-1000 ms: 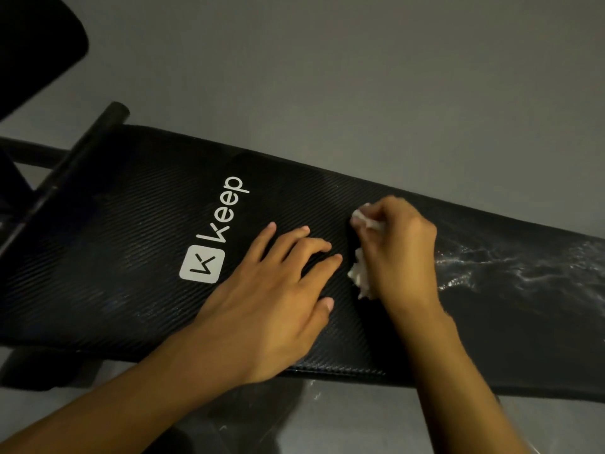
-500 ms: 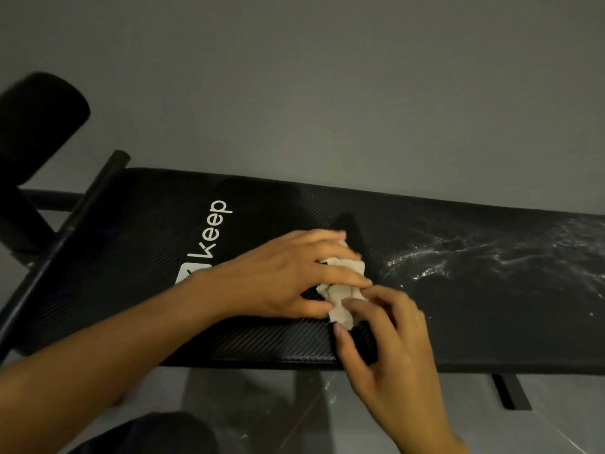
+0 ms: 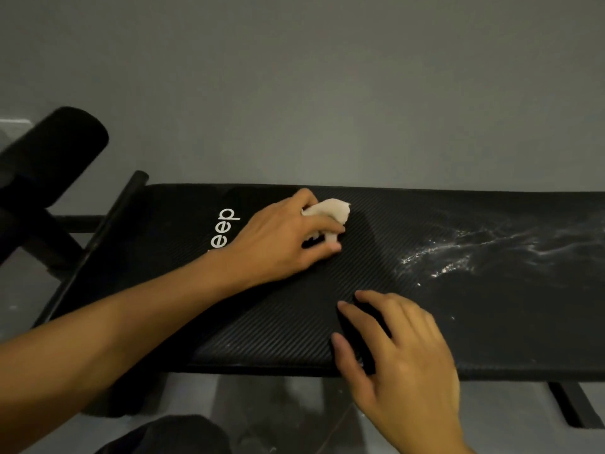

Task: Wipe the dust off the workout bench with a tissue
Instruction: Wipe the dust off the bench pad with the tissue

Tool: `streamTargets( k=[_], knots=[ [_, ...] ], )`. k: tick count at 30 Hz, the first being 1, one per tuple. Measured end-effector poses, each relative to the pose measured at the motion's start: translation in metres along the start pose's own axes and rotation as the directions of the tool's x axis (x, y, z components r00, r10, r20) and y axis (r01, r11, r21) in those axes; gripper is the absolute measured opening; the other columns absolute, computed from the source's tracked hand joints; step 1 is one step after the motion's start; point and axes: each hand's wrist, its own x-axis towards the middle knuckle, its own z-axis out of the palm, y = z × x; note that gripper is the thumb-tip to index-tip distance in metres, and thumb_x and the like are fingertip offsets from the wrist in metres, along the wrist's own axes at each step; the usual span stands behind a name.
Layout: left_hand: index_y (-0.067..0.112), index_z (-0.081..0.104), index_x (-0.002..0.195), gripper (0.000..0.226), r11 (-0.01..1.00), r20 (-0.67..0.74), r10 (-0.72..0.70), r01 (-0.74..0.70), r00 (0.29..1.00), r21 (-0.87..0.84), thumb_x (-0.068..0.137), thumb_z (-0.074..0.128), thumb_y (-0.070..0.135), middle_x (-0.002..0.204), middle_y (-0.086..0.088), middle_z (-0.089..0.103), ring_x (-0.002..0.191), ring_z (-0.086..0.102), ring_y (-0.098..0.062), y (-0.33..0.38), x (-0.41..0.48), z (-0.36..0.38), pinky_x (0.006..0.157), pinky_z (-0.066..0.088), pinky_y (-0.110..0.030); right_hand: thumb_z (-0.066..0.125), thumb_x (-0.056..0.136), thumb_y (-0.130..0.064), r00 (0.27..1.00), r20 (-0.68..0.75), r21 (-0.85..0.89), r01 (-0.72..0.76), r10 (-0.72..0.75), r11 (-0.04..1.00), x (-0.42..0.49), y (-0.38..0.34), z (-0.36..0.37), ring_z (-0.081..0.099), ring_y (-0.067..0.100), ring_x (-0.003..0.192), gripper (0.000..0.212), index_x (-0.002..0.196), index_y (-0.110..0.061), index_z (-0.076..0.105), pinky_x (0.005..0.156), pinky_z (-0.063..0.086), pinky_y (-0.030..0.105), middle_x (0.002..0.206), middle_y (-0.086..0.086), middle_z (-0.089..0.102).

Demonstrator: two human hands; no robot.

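Crumpled white tissue [image 3: 329,213] gripped by left hand [image 3: 281,237] on black ribbed bench [image 3: 262,322]. White dust [image 3: 458,253] streaks rightward. Right hand [image 3: 402,358] spread flat, empty, near front edge.

Open bench pad [image 3: 278,322] right of the tissue [image 3: 329,211] gripped in the left hand [image 3: 278,244], clear as far as the white dust [image 3: 458,253] further right. Toward the near edge from that grip, blocked by the right hand [image 3: 399,362], fingers spread flat on the pad. Left of the grip, hemmed by a black bar [image 3: 108,244] and a foam roller [image 3: 55,152]. Beyond the grip, closed off by a grey wall [image 3: 327,93] just behind the pad's far edge.
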Motion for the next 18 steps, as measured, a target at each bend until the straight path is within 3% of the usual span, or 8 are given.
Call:
streamTargets(
  k=[3,6,9,11,15,18],
  knots=[
    [0.037,0.065,0.129,0.038,1.000,-0.049,-0.004,0.004,0.999,-0.013,0.097,0.049,0.050,0.111,0.002,0.056,0.087,0.049,-0.007,-0.011,0.024,0.003,0.076,0.052,-0.038,0.058,0.095,-0.045,1.000,-0.010,0.011,-0.010,0.010,1.000,0.000,0.000,0.000,0.062,0.027,0.108,0.036,0.114,-0.019,0.074,0.094,0.046,0.035,0.120,0.003,0.066],
    [0.029,0.061,0.136,0.042,0.998,-0.008,0.061,-0.062,0.998,-0.023,0.098,0.052,0.044,0.114,0.002,0.059,0.091,0.054,-0.008,-0.014,0.030,0.001,0.082,0.051,-0.032,0.057,0.095,-0.045,1.000,-0.011,0.016,-0.025,0.025,1.000,0.000,-0.002,0.001,0.061,0.025,0.108,0.036,0.114,-0.020,0.074,0.094,0.045,0.033,0.120,0.002,0.066],
    [0.027,0.067,0.127,0.043,0.988,0.007,0.149,-0.149,0.989,-0.048,0.094,0.053,0.052,0.116,0.003,0.056,0.095,0.057,-0.011,-0.016,0.021,0.002,0.082,0.049,-0.027,0.057,0.095,-0.045,0.999,-0.017,0.030,-0.026,0.027,0.999,0.000,-0.002,0.000,0.061,0.023,0.109,0.036,0.114,-0.020,0.074,0.094,0.045,0.032,0.120,0.001,0.066],
    [0.022,0.072,0.114,0.037,0.989,-0.048,0.109,-0.113,0.993,-0.099,0.095,0.057,0.050,0.120,0.003,0.057,0.097,0.058,-0.013,-0.019,0.027,0.004,0.085,0.051,-0.029,0.057,0.095,-0.045,0.999,-0.020,0.029,-0.032,0.033,0.999,0.000,-0.001,0.001,0.061,0.023,0.109,0.035,0.114,-0.020,0.074,0.095,0.044,0.031,0.120,0.000,0.066],
    [0.019,0.074,0.102,0.020,0.993,-0.117,0.017,-0.030,0.993,-0.112,0.094,0.067,0.036,0.105,0.003,0.066,0.092,0.062,-0.012,-0.021,0.055,0.005,0.086,0.052,-0.038,0.057,0.095,-0.044,0.998,-0.047,0.029,-0.035,0.036,0.999,0.000,-0.001,0.003,0.062,0.024,0.108,0.035,0.112,-0.020,0.075,0.094,0.045,0.033,0.119,0.000,0.066],
    [0.020,0.075,0.104,0.017,0.973,0.003,0.174,-0.171,0.985,-0.157,0.092,0.070,0.031,0.107,0.003,0.069,0.094,0.063,-0.008,-0.008,0.055,0.001,0.084,0.051,-0.024,0.058,0.094,-0.042,0.997,-0.059,0.026,-0.038,0.040,0.999,0.000,-0.003,0.004,0.063,0.026,0.107,0.033,0.112,-0.020,0.075,0.093,0.046,0.035,0.118,0.001,0.067]
  ],
)
